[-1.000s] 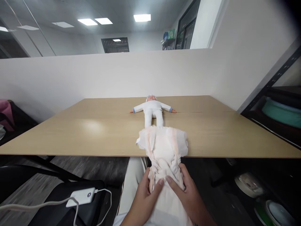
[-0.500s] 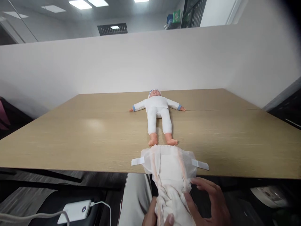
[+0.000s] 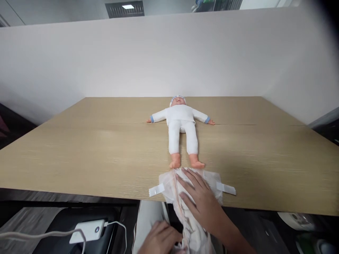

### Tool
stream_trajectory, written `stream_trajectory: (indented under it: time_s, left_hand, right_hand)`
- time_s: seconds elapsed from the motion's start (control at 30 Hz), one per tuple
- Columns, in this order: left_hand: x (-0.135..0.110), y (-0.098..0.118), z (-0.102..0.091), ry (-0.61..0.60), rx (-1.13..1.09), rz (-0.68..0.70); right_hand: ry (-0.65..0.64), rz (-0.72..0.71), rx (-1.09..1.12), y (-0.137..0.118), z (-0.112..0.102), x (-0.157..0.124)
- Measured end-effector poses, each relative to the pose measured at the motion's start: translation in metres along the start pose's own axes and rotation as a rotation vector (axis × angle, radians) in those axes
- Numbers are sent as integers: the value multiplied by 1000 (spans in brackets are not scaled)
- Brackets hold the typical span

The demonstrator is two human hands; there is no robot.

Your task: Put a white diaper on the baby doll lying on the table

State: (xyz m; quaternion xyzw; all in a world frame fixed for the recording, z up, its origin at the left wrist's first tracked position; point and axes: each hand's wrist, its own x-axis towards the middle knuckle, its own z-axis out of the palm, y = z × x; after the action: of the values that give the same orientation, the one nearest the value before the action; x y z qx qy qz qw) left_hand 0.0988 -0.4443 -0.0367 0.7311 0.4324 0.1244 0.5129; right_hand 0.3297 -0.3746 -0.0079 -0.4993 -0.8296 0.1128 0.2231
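An unfolded white diaper (image 3: 169,187) lies over the table's front edge, its lower part hanging down toward me and its two side tabs spread out. My right hand (image 3: 200,197) rests flat on its upper part, fingers stretched and slightly apart. Lower down, the curled fingers of my left hand (image 3: 161,238) hold the diaper's left edge; the thumb is partly out of the picture. Just beyond the diaper a baby doll (image 3: 181,116) in a white suit with blue cuffs and a patterned cap lies on its back, arms out and bare feet toward me.
The wooden table (image 3: 106,151) meets a white wall (image 3: 132,60) at the back. At lower left, a white power bank (image 3: 87,231) with cables lies on a black seat (image 3: 55,225). My leg in light trousers (image 3: 150,211) is under the table edge.
My right hand has moved from the diaper's right edge up onto its top, now lying flat there. My left hand has shifted left and is more in view. The camera has tilted down.
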Motion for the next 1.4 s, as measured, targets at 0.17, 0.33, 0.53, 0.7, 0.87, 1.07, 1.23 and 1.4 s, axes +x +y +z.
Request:
stream_trajectory:
  time_s: [0.17, 0.33, 0.53, 0.7, 0.87, 1.07, 1.23, 1.4]
  left_hand:
    - [20, 64, -80, 173, 407, 455]
    - [83, 82, -137, 327, 715, 551]
    - [164, 63, -169, 162, 1159, 611]
    - [192, 63, -171, -5, 1328, 772]
    - [208, 74, -170, -43, 1360, 987]
    - [223, 83, -155, -20, 1284, 1085]
    - [226, 97, -158, -48, 1124, 1037]
    - [219, 130, -189, -130, 679, 896]
  right_hand:
    - [-4, -2, -59, -2, 2, 0]
    - [21, -11, -84, -1, 5, 0]
    - [34, -27, -65, -1, 4, 1]
    - [19, -25, -50, -1, 4, 3]
    - [11, -28, -36, 0, 3, 3]
    - [-2, -10, -29, 0, 2, 3]
    - [-70, 27, -2, 4, -4, 7]
    - [-170, 37, 26, 20, -8, 25]
